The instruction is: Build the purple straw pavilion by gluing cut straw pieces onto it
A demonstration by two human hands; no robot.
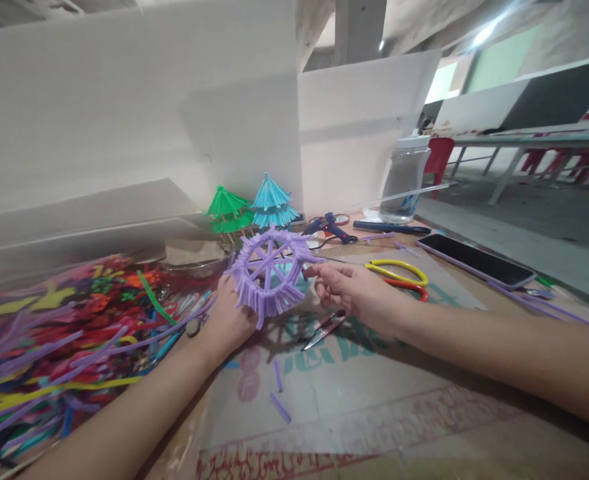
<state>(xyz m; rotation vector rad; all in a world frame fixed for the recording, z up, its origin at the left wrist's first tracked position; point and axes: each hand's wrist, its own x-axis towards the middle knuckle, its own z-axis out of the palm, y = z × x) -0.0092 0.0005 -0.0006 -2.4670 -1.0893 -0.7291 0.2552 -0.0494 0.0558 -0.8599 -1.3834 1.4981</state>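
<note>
Over the sheet [399, 393], the left hand [229, 312] grasps the purple wheel [270, 300] by its left side; the right hand [347, 288] curls just right of it, whether pinching anything I cannot tell. A light, steady left grip should spare the fringe; mind the scissors [323, 331] near the right hand.

Craft workshop — glue gun [329, 225], scissors [328, 327]

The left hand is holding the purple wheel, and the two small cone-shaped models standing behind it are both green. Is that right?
Not quite: only one is green. The head view shows a green model beside a light blue model. The left hand does hold the purple wheel in front of them.
</note>
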